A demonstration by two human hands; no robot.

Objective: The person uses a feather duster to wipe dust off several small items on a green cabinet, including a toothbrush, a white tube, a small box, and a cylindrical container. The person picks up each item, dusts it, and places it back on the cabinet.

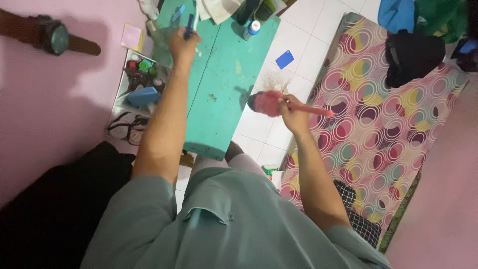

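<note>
— What does the right hand (294,113) grip?
— It is closed around the pink handle of a pink fluffy duster (271,103), whose head juts out just past the knuckles, toward the teal table (224,84); the handle's tip pokes out the other side of the fist, over the circle-patterned mattress (378,114).

— And the left hand (183,42)?
— Its fingers are wrapped around a dark blue pen-like item (189,26), held up over the table's far end. Exactly what the item is cannot be told.

— What lies around them?
— Just beyond the left hand sit papers (216,9) and a small white bottle with a blue cap (252,29). To that hand's outer side, against the pink wall, a white shelf (122,92) holds coloured jars and a blue object. Beyond the duster head, a blue card (284,59) lies on the white floor tiles, beside a dusty patch. Farther out from the right hand, dark clothing (413,57) rests on the mattress
</note>
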